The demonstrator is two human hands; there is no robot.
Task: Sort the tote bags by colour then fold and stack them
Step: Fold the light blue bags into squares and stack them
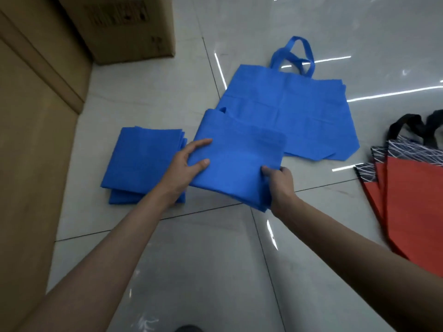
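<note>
Two bare forearms reach in from the bottom of the view. The left hand (187, 164) pinches the left edge of a folded blue tote bag (237, 161), with thumb and one finger lying on top of the cloth and the other fingers hidden beneath it. The right hand (280, 183) clamps the bag's near right corner, thumb on top and fingers curled under. The bag sits between the two hands, in the middle of the view, folded into a rough square.

At 9 o'clock from this bag, just beside the left hand, a stack of folded blue bags (141, 164) lies on the pale glossy tiled floor (211, 259). At 1 o'clock an unfolded blue bag (294, 109) lies flat, its handles pointing away toward 12 o'clock, and the held bag covers its near left corner. At 3 o'clock, well apart at the right edge, lie overlapping red bags (412, 207) with black-and-white lined top bands and black handles.

At 11 o'clock stands a cardboard box (124, 27); its printed label is too blurred to read. A wooden panel (31, 140) runs along the left edge
</note>
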